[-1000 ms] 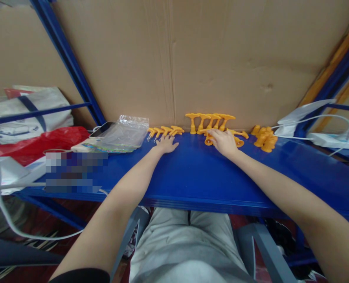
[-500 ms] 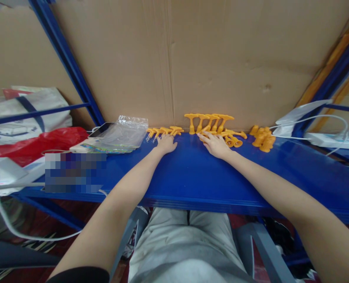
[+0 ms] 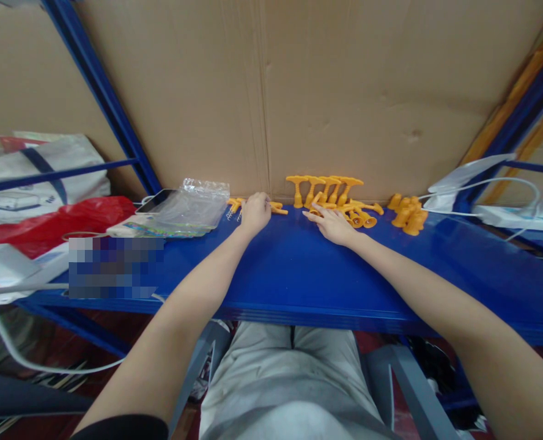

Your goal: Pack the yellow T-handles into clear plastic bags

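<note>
Brown cardboard fills the upper half of the frame, standing as a back wall behind a glossy blue desk [image 3: 299, 269] that runs across the middle. Two bare forearms reach up from the bottom of the frame to the far edge of the desk, where small orange plastic parts are gathered against the cardboard, apparently so they cannot roll off the back.

At centre, the left hand [image 3: 254, 211] is curled over a short row of flat orange pieces [image 3: 278, 209]; its fingers are bent down onto them, though whether they actually pinch one cannot be told from here. Just right of centre, the right hand [image 3: 331, 224] lies low with its fingers stretched out and loose, the tips touching the nearest of a cluster of orange T-shaped pegs [image 3: 329, 188]. Some of these stand upright on their bases in a row against the cardboard; others lie tipped over beside the hand. Further right, well apart from both hands, sits a separate heap of short orange cylinders [image 3: 409, 217].

Left of the left hand lies a clear plastic bag [image 3: 193, 205] over a phone. A red bag [image 3: 55, 220] sits at the left edge, and white cables [image 3: 496, 183] at the right edge.
</note>
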Demonstrator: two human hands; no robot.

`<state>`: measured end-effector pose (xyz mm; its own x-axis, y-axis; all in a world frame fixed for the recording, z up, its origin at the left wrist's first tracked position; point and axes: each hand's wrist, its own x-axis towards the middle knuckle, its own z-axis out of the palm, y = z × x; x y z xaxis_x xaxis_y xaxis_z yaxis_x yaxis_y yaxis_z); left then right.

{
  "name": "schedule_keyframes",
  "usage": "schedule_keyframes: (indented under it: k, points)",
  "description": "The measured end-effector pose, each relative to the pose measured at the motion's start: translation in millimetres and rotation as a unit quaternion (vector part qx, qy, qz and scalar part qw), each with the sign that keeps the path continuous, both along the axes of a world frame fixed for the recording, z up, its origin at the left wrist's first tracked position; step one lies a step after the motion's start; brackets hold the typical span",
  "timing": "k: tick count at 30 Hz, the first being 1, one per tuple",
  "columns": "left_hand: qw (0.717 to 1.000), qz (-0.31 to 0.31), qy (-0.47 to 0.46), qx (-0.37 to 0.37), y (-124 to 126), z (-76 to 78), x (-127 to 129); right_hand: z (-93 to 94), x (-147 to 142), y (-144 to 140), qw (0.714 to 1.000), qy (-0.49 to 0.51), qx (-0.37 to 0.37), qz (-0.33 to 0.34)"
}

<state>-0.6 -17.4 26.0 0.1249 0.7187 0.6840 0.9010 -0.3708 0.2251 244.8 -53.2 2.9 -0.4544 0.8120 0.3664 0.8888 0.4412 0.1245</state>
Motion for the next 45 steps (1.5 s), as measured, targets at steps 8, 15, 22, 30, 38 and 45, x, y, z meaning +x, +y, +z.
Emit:
schedule_keyframes:
  k: [8,15,22,30,38,45]
  points:
    - [0.997,-0.038,-0.052,0.049,-10.4,8.8,6.9,2.0,-1.3,-0.3,0.999,-0.022,-0.035,0.011]
    - [0.992,-0.070,-0.084,0.058,-13.2,10.7,8.3,2.7,-2.4,-1.7,0.999,-0.015,-0.042,-0.002]
    - [0.969,-0.103,-0.226,0.007,1.2,2.7,11.8,1.2,-1.7,-1.9,0.999,-0.006,-0.037,0.005]
    - [0.961,-0.126,-0.196,-0.151,17.5,-12.5,10.1,3.8,-3.4,-5.8,0.999,-0.003,-0.046,-0.006]
    - [0.979,-0.119,-0.078,-0.146,13.8,-13.7,11.6,2.3,-3.7,-4.9,0.999,-0.001,-0.045,-0.007]
    - [0.982,-0.140,0.019,-0.125,13.7,-20.5,8.7,2.4,-5.1,-7.1,0.999,0.004,-0.029,-0.029]
